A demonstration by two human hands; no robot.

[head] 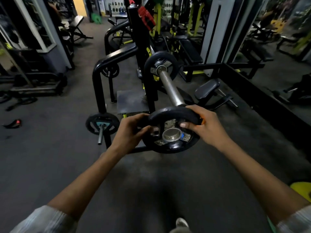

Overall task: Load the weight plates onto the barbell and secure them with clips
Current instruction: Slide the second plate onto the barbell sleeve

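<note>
A black weight plate (175, 146) with grip cut-outs sits on the near tip of the steel barbell sleeve (170, 89), whose end cap shows through the plate's centre hole. My left hand (133, 130) grips the plate's left rim with fingers curled through a cut-out. My right hand (202, 124) grips the upper right rim, fingers hooked over it. Further along the sleeve a second black plate (148, 64) sits against the collar. No clip can be made out.
A black rack frame (101, 84) stands to the left, with a plate on a low peg (100, 126) and another higher (110, 71). Benches and machines fill the back. A padded roller seat (207, 89) is right of the bar. The rubber floor stretches below; a shoe (181, 222) shows.
</note>
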